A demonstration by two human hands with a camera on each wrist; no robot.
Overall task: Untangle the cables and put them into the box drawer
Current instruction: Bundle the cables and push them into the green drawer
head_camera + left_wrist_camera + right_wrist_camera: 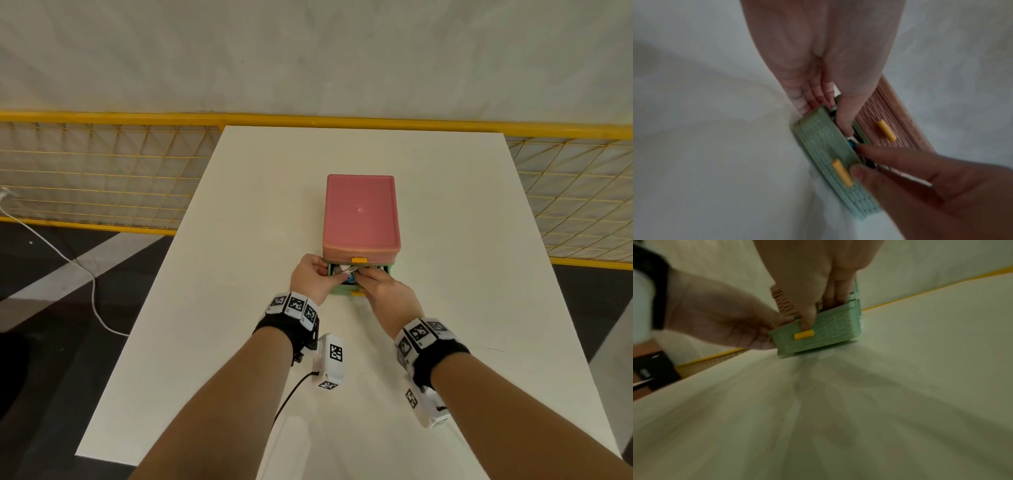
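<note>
Right now both of my hands are at the mouth of the open green drawer (pixel 342 291), the lower one of a small box (pixel 361 212) with a pink top, which sits near the middle of the white surface (pixel 239 240). My left hand (pixel 313 279) has its fingers curled down into the drawer's left end, pinching or pressing the cables (pixel 347 272) there. My right hand (pixel 383 291) reaches in from the right, fingers bent over the bundle and thumb resting on the drawer front just above its yellow handle (pixel 804 335). The cables lie inside the drawer, mostly hidden under my fingers; I see white strands and a blue bit, so I cannot count them. I judge they are light, soft and springy, apt to bulge back up over the rim, so they are best held by the coiled bulk rather than a loose end or plug, and pressed flat while the drawer slides. The drawer looks like light plastic that may shift on the smooth surface. By count: one box, two drawers, two yellow handles, two hands.
</note>
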